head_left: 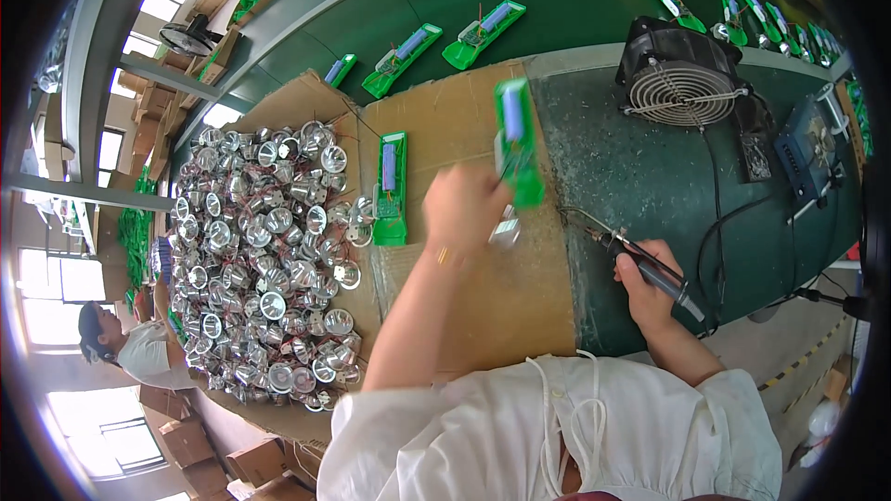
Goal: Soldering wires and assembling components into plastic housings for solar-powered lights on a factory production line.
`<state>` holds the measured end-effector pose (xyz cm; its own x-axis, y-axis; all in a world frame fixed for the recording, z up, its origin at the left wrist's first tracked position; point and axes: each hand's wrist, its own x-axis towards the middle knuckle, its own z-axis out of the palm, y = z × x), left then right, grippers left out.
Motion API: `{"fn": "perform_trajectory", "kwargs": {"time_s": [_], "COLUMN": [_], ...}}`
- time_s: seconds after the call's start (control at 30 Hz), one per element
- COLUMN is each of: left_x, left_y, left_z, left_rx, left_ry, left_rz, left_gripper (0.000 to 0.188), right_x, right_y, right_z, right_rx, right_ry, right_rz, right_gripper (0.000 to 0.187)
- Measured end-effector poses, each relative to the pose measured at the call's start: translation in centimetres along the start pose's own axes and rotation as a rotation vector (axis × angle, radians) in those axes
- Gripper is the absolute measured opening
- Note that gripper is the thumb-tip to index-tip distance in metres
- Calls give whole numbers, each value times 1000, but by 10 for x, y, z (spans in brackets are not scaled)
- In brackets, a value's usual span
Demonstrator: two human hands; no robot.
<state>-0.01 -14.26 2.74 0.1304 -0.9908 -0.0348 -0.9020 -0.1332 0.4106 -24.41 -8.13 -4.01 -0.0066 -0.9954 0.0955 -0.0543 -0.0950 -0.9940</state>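
Note:
My left hand (461,206) is closed at the lower end of a green plastic lamp housing (525,167), which carries a lilac cylindrical battery and is smeared by motion. Just below those fingers shows a silver reflector cup (506,230), also blurred; whether it is wired to the housing I cannot tell. My right hand (646,283) grips a soldering iron (661,280) with a dark handle, its tip pointing left toward the cardboard. Left of my left hand, another green housing (393,209) with battery and circuit board lies on the cardboard sheet (464,315), beside a reflector.
A big heap of silver reflectors (269,241) covers the left side. Beyond, several green housings (487,35) rest on a green belt (566,0). A black fan (682,83) and a blue soldering station (806,153) stand right, with cables. Another person (139,348) is at far left.

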Motion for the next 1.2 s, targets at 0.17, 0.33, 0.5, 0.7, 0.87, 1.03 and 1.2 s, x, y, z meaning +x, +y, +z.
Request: {"fn": "perform_trajectory", "kwargs": {"time_s": [0.17, 0.33, 0.5, 0.7, 0.87, 1.03, 1.2], "left_x": [150, 197, 169, -16, -117, -121, -116], "left_y": [19, -5, -8, 3, -16, -79, -122], "left_z": [13, 6, -11, -9, -30, -66, -58], "left_rx": [-105, 343, 445, 235, -131, 250, 651], "left_ry": [416, 184, -112, 123, 327, 653, 616], "left_rz": [50, -129, -46, 35, 25, -283, -406], "left_gripper": [23, 62, 48, 51, 56, 36, 19], "right_x": [-2, 0, -3, 0, 2, 2, -1], "right_y": [0, 0, 10, 0, 6, 7, 7], "right_z": [8, -2, 0, 4, 5, 8, 17], "right_rx": [-7, -75, 20, 87, 96, 104, 108], "right_ry": [-48, -151, -95, -26, -37, 5, -4], "right_rz": [7, -41, 31, 77, 46, 3, 24], "right_gripper": [14, 13, 12, 14, 17, 18, 15]}}
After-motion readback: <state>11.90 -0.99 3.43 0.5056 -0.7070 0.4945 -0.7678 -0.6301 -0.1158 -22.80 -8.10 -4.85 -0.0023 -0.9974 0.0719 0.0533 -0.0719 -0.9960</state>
